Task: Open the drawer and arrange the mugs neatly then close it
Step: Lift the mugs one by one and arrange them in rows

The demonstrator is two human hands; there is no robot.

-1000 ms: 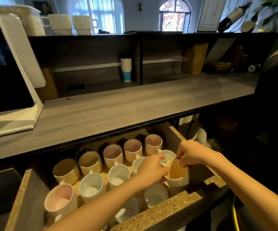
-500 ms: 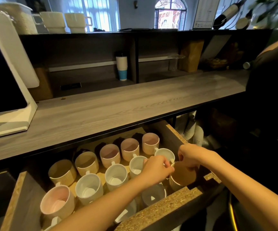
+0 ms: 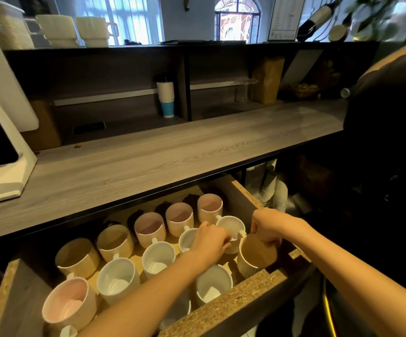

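The drawer (image 3: 223, 310) stands pulled open below the counter, filled with rows of mugs: pink and tan ribbed ones (image 3: 150, 227) at the back, white ones (image 3: 157, 257) in the middle. My right hand (image 3: 268, 226) grips the rim of a tan ribbed mug (image 3: 254, 255) tilted at the drawer's right front corner. My left hand (image 3: 210, 240) closes on the handle side of a white mug (image 3: 231, 226) just left of it. My left forearm hides part of another white mug (image 3: 212, 284) at the front.
A grey wooden counter (image 3: 148, 156) overhangs the drawer's back. A white screen stand (image 3: 5, 171) sits at the counter's left. Stacked paper cups (image 3: 278, 193) stand right of the drawer. Another person in dark clothes (image 3: 391, 117) is at the right edge.
My right hand has lowered the tan mug from above the drawer into its right front corner. My left hand has shifted back onto the white mug.
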